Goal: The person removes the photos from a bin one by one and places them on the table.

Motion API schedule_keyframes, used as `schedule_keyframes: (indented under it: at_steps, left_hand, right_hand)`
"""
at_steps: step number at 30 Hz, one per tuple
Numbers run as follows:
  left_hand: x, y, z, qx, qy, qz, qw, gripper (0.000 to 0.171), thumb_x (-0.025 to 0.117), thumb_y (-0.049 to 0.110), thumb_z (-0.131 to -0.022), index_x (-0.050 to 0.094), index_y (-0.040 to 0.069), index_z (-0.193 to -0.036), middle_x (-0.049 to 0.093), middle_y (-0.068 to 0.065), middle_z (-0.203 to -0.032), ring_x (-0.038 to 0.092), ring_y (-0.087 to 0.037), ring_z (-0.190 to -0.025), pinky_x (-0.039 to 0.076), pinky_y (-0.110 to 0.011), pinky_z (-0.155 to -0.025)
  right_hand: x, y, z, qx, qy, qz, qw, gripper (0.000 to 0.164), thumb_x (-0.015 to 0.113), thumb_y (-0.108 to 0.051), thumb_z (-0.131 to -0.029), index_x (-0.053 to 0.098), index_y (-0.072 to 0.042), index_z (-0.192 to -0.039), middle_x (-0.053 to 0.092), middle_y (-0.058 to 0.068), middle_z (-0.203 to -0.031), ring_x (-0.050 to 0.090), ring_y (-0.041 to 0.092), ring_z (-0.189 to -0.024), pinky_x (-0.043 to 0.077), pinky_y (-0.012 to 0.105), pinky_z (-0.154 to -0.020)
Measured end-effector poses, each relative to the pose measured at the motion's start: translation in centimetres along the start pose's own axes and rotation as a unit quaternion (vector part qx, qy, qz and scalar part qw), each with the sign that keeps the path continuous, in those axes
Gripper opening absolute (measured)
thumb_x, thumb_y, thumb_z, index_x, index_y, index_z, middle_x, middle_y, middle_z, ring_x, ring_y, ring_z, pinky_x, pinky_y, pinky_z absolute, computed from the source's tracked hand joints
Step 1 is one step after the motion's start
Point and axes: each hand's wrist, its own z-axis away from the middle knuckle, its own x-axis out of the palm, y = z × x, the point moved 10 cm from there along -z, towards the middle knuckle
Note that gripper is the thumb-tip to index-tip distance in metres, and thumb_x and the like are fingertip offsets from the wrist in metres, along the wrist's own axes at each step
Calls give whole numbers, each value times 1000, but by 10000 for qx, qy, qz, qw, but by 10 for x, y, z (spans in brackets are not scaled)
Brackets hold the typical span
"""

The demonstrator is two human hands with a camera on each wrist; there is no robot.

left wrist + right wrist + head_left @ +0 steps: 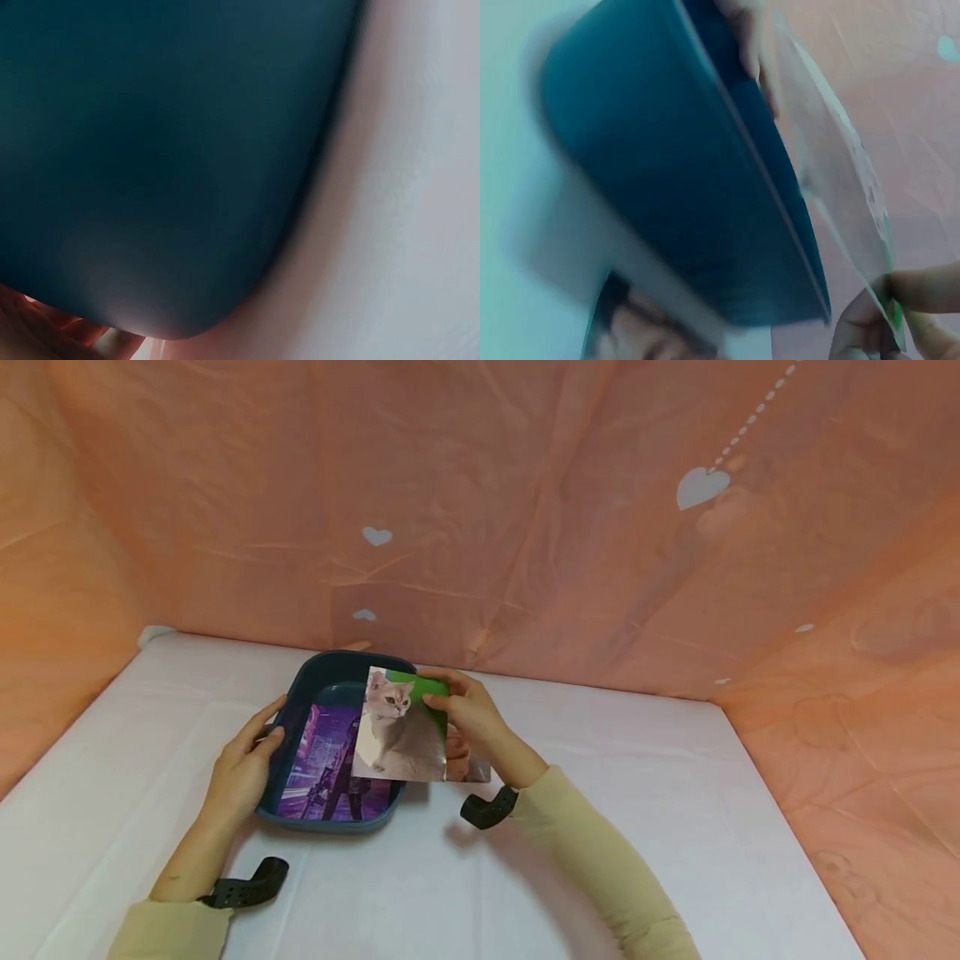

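In the head view a dark blue plastic basin (330, 825) is gripped at its left side by my left hand (238, 772), thumb and fingers at the rim. A purple picture (318, 768) lies inside it. My right hand (468, 714) pinches a cat picture (401, 735) by its green upper right corner, over the basin's right side. In the right wrist view, the cat picture (847, 165) appears nearly edge-on, between thumb and fingers (926, 292). The basin's outer wall (165, 150) fills most of the left wrist view, with fingers (67, 330) below.
Another picture (467, 764) in brown tones lies on the white-covered table (615, 793), partly hidden behind the cat picture and right hand. An orange-pink curtain (480, 510) with white hearts hangs behind and at both sides. Each wrist wears a black strap (247, 887).
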Motion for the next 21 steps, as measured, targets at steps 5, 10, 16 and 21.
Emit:
schedule_keyframes:
  at_steps: [5,10,16,21]
  left_hand:
    - [0,0,0,-20,6,-12,10000,50,31,36,-104,25,24,-153,34,-31,-145,36,-44,-126,27,-62,-99]
    - [0,-2,0,-51,6,-25,10000,51,31,36,-104,25,23,-153,33,-31,-145,35,-45,-126,26,-62,-99]
    - [0,-2,0,-44,-9,13,10000,51,31,35,-104,24,23,-153,32,-32,-145,34,-46,-127,26,-64,-99]
    - [1,-2,-1,-50,-34,14,10000,51,31,35,-104,24,23,-153,31,-32,-146,33,-47,-129,24,-66,-101]
  right_hand:
    - [-26,5,-1,-56,293,-76,9995,42,59,6,-89,59,-6,-130,59,17,-127,56,15,-97,46,22,-76]
    - [-47,10,-1,-53,515,-100,9986,43,58,8,-88,59,-3,-129,59,18,-122,55,14,-91,46,21,-73]
    - [-66,16,1,-16,674,-47,9977,43,57,9,-88,57,-1,-129,58,19,-124,55,13,-91,46,22,-73]
    - [-83,22,2,40,780,102,9969,43,57,8,-88,56,-2,-131,57,21,-125,55,15,-93,46,21,-74]
